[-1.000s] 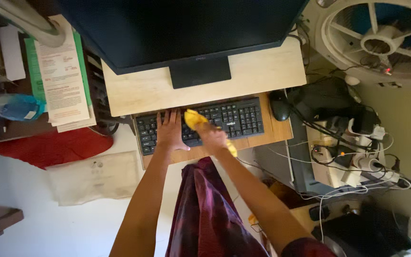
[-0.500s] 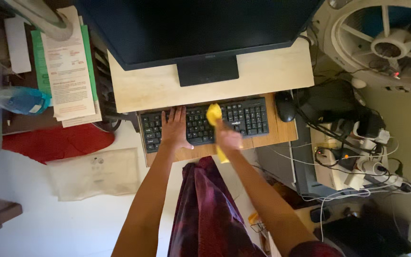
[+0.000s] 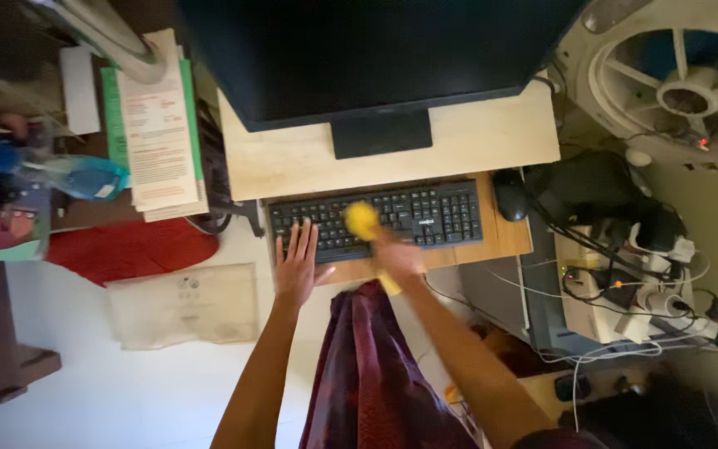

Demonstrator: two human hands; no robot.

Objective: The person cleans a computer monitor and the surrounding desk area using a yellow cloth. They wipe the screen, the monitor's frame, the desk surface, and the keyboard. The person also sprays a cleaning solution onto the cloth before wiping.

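At the far left a blurred blue bottle [image 3: 85, 176] lies on its side beside a stack of papers [image 3: 158, 133], a printed sheet with red lettering over a green one. Below them a red cloth [image 3: 130, 249] lies on the white floor, and just below it lies a clear plastic bag [image 3: 184, 303].

The left hand [image 3: 297, 264] is released, flat with fingers spread; its fingertips rest on the lower left edge of the black keyboard [image 3: 425, 214], the palm off the front of the wooden keyboard tray [image 3: 508, 237]. The keyboard lies along the tray, under the light wooden bench [image 3: 475, 133]. A dark monitor [image 3: 376, 50] stands on the bench, its black stand [image 3: 381, 133] just above the keyboard's middle.

The right hand [image 3: 396, 256] is clenched around a yellow cloth [image 3: 362, 219]. The cloth's bunched end sits on the keys near the keyboard's middle, and a small yellow tail shows below the hand at the tray's front edge. Hand and cloth are motion-blurred, so the fingers cannot be told apart. Between the 2 forearms hangs dark red patterned clothing [image 3: 367, 366].

Right of the keyboard a black mouse [image 3: 510, 195] sits at the tray's end. Beyond it lie a black bundle [image 3: 600, 187] and tangled white and black cables [image 3: 625, 274] over a pale box. A white fan [image 3: 683, 75] fills the top right corner.
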